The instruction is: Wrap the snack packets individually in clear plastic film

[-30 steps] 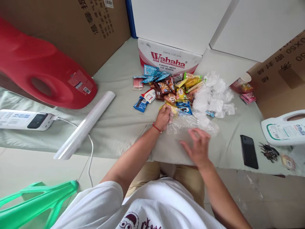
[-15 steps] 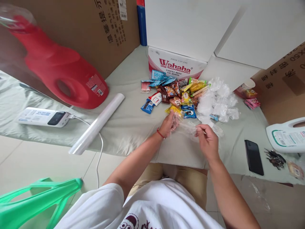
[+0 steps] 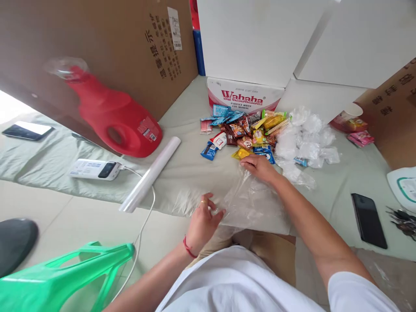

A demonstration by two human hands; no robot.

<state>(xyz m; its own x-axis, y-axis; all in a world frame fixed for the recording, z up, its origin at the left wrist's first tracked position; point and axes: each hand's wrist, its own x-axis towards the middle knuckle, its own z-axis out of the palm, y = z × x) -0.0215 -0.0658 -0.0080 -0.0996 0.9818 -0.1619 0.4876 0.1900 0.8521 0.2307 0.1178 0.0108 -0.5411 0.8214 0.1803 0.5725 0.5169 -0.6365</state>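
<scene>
A clear plastic bag (image 3: pixel 251 201) lies stretched flat on the grey-green cloth in front of me. My left hand (image 3: pixel 204 222) pinches its near left corner at the cloth's front edge. My right hand (image 3: pixel 260 167) grips the bag's far end, right beside a pile of small snack packets (image 3: pixel 242 130). A yellow packet (image 3: pixel 242 152) and a blue one (image 3: pixel 264 151) lie just beyond my right fingers.
Crumpled clear bags (image 3: pixel 305 138) sit right of the snacks, a Wahaha box (image 3: pixel 243 97) behind. A film roll (image 3: pixel 151 173), a power bank (image 3: pixel 94 169) and a red jug (image 3: pixel 113 117) lie left. A black phone (image 3: pixel 368 220) and keys (image 3: pixel 403 216) lie right. A green stool (image 3: pixel 65 273) stands on the floor.
My left hand has come back from the snack pile to the near edge, pulling the bag flat. My right hand has moved forward to the bag's far end. The camera has shifted left.
</scene>
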